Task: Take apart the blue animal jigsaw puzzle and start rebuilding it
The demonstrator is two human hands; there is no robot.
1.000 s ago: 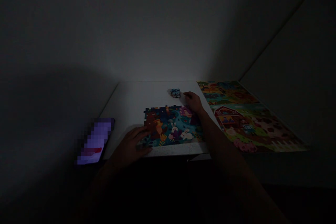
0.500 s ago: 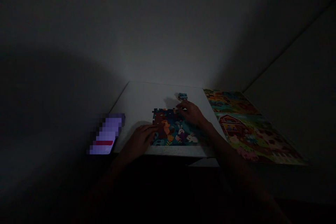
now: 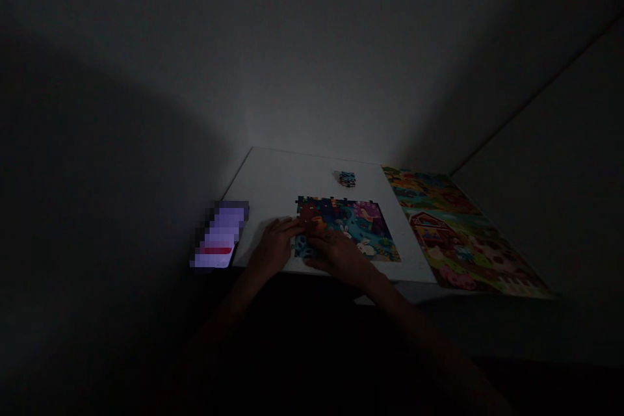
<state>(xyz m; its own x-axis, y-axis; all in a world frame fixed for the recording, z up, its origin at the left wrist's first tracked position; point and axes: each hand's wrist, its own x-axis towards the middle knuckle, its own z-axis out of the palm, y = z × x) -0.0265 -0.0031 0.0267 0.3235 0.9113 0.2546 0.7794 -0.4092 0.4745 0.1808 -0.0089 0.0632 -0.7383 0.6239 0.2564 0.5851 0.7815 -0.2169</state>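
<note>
A partly assembled jigsaw puzzle point(image 3: 361, 224) with white rabbits and dark forest colours lies flat on the white table. Its upper edge shows interlocking tabs. My left hand point(image 3: 273, 246) rests at the puzzle's left edge, fingers stretched onto the brown part of the picture. Across the lower left of the puzzle lies my right hand point(image 3: 341, 259), its fingers extended and pointing left, close to the left fingertips. No loose piece is visible in either hand. Beyond the puzzle sits a small stack of puzzle pieces point(image 3: 348, 179).
A lit phone point(image 3: 219, 234), its screen blurred, lies at the table's left edge. On the right are a farm picture point(image 3: 472, 250) and, behind it, another colourful picture point(image 3: 429, 192). The white table point(image 3: 292, 169) meets a wall at the back. The light is dim.
My right hand has moved from the puzzle's upper edge down and left to its lower left part. My left hand stays by the left edge. The view has shifted slightly.
</note>
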